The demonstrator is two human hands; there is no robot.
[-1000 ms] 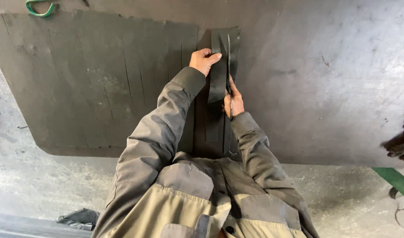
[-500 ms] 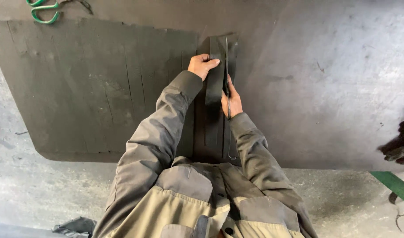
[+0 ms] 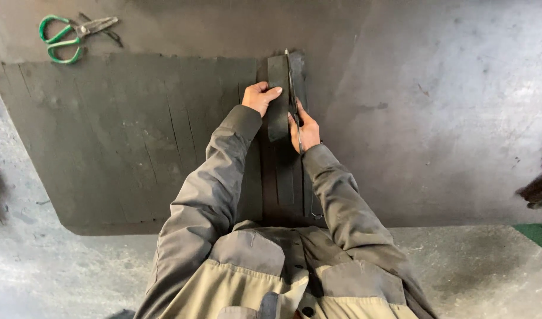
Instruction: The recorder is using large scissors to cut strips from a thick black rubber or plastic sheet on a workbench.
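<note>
My left hand (image 3: 260, 98) presses the dark strip (image 3: 278, 97) on the table's far middle, my right hand (image 3: 305, 131) grips the scissors (image 3: 293, 88) just right, which I judge could cut my left fingers.

You stand at a wide grey metal worktable (image 3: 436, 118) with scratches and dull stains — soft light falls on its right part. Below the table edge you see a rough concrete floor (image 3: 58, 277), pale and dusty.
</note>
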